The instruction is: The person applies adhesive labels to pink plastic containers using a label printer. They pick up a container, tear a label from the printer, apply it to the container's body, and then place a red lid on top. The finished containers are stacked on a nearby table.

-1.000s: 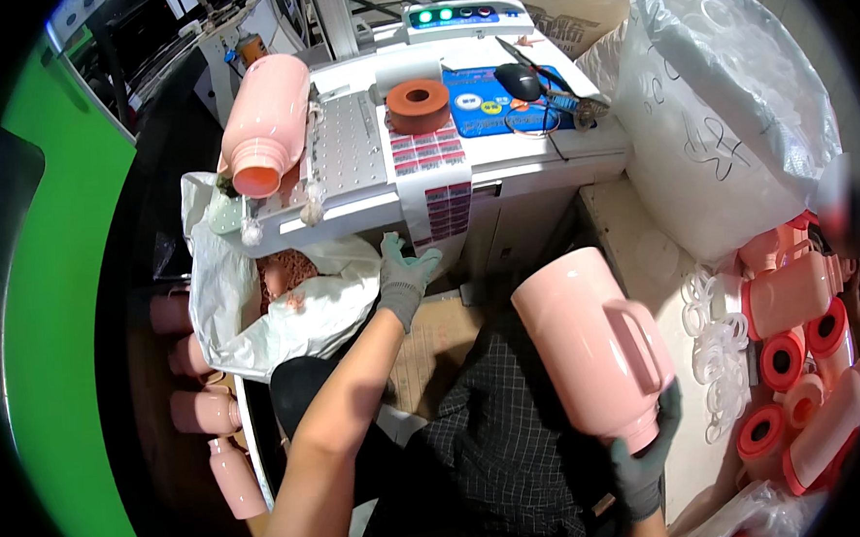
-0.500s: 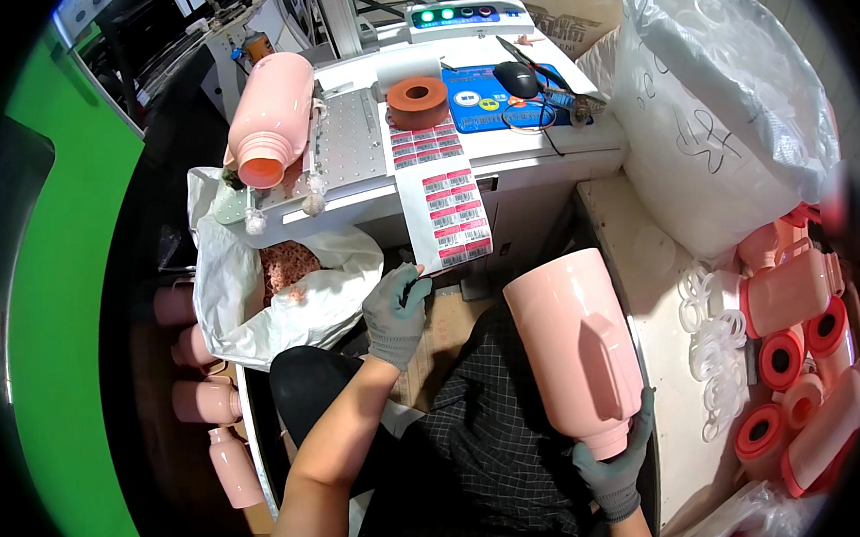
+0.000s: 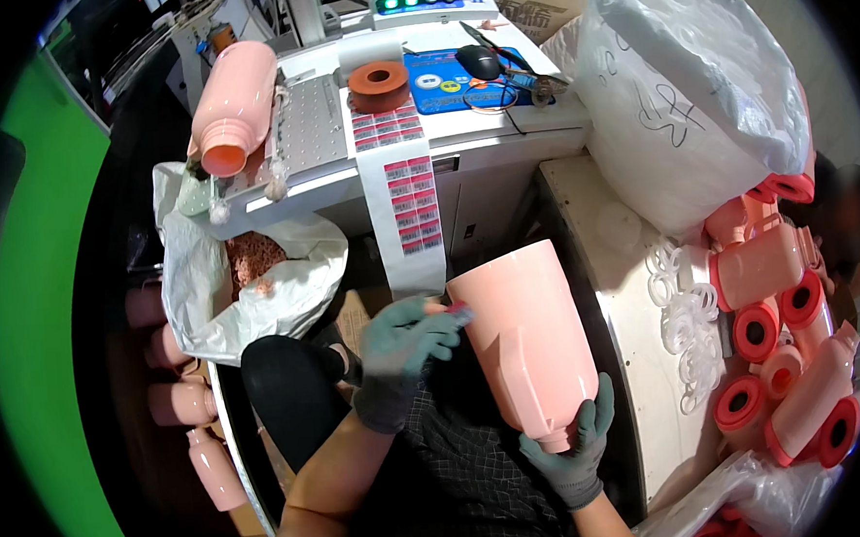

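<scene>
My right hand (image 3: 573,455), in a grey-green glove, grips the neck end of a large pink bottle (image 3: 526,336) with a side handle. The bottle is held tilted, its wide base up and away from me. My left hand (image 3: 405,348), gloved alike, pinches a small red-and-white sticker (image 3: 462,313) between thumb and finger, right beside the bottle's left wall. Whether the sticker touches the wall I cannot tell. A strip of barcode stickers (image 3: 414,206) hangs over the bench's front edge, pinned under a brown ring-shaped roll (image 3: 379,86).
Another pink bottle (image 3: 237,108) lies on the perforated plate (image 3: 315,124) at the bench's left. A white bag (image 3: 199,310) hangs below it. Clear rings (image 3: 688,338) lie on the right-hand board, beside several pink bottle parts (image 3: 761,266). A big white sack (image 3: 674,90) stands behind.
My left hand has left the strip's lower end and moved right to the bottle with a sticker in its fingers. The bottle has turned, its handle now facing more toward me. The view has shifted.
</scene>
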